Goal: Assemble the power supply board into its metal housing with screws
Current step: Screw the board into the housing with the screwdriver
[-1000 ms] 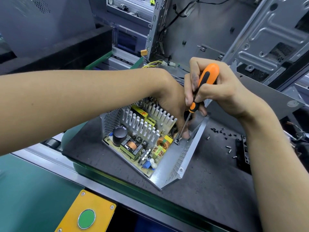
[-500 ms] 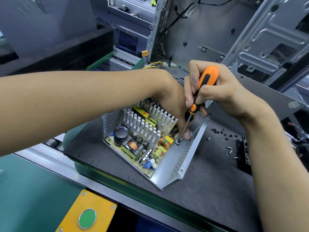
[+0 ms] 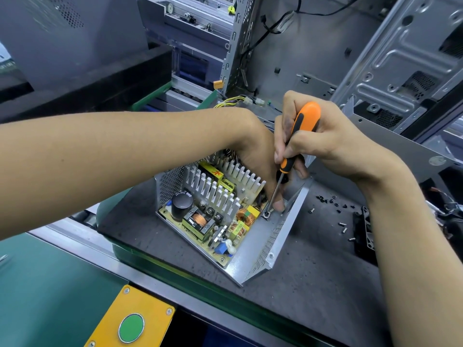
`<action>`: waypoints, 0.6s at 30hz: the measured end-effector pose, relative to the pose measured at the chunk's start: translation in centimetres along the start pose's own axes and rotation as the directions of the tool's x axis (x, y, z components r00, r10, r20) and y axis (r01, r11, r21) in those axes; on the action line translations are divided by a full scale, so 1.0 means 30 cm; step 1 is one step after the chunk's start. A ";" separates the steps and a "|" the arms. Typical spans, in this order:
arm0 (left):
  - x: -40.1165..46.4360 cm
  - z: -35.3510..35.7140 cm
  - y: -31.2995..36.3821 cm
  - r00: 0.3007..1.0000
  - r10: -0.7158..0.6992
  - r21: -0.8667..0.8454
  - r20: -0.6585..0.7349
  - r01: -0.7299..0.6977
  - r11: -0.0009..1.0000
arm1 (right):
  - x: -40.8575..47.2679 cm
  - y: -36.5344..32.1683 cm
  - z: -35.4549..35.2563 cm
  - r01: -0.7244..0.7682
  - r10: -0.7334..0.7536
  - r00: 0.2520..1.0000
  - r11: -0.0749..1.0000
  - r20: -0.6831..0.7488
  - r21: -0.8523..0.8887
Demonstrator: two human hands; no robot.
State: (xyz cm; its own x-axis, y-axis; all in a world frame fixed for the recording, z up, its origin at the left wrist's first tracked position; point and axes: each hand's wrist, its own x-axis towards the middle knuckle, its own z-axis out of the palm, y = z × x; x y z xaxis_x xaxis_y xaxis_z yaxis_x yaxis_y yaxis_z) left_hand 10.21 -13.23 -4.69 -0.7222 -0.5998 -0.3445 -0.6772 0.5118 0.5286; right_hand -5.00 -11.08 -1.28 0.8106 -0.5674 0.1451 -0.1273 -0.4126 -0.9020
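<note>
The power supply board (image 3: 213, 216), with heat sinks, coils and a black capacitor, lies inside the open metal housing (image 3: 265, 256) on the dark mat. My right hand (image 3: 323, 141) grips an orange and black screwdriver (image 3: 300, 131). Its tip stands on a screw (image 3: 266, 214) at the board's far right corner. My left hand (image 3: 258, 159) reaches into the housing, fingertips down beside the screwdriver shaft near that screw; I cannot tell whether they pinch it.
Several loose screws (image 3: 335, 211) lie on the mat right of the housing. A black part (image 3: 363, 234) sits at the mat's right edge. Computer cases (image 3: 406, 58) stand behind. A yellow box with a green button (image 3: 131, 326) is at the front.
Hardly anything differs. Both hands stay at the same screw, with the screwdriver still upright on it.
</note>
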 end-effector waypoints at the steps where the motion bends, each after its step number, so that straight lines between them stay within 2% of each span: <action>1: 0.002 0.003 -0.001 1.000 0.009 -0.001 -0.011 -0.009 1.000 | 0.000 -0.002 -0.001 0.003 -0.003 1.000 1.000 0.001 0.000; 8: 0.008 -0.001 -0.003 1.000 0.008 0.014 -0.002 -0.008 1.000 | -0.006 -0.010 -0.002 -0.001 0.001 1.000 1.000 0.012 -0.008; 11: 0.000 -0.004 0.004 0.999 0.005 0.074 0.032 -0.007 0.997 | -0.007 -0.010 -0.002 0.001 -0.001 1.000 0.999 0.000 -0.041; 18: -0.010 0.000 0.026 0.996 -0.067 0.132 0.062 0.059 0.990 | -0.006 -0.029 -0.010 0.006 -0.006 1.000 0.991 0.001 -0.137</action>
State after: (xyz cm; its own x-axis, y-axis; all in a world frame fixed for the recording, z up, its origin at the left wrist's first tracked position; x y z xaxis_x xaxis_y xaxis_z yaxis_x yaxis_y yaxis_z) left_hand 9.90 -12.65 -4.19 -0.6823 -0.5935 -0.4269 -0.7311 0.5522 0.4007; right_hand -5.19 -10.84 -0.41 0.8119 -0.5643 0.1499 -0.1996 -0.5095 -0.8370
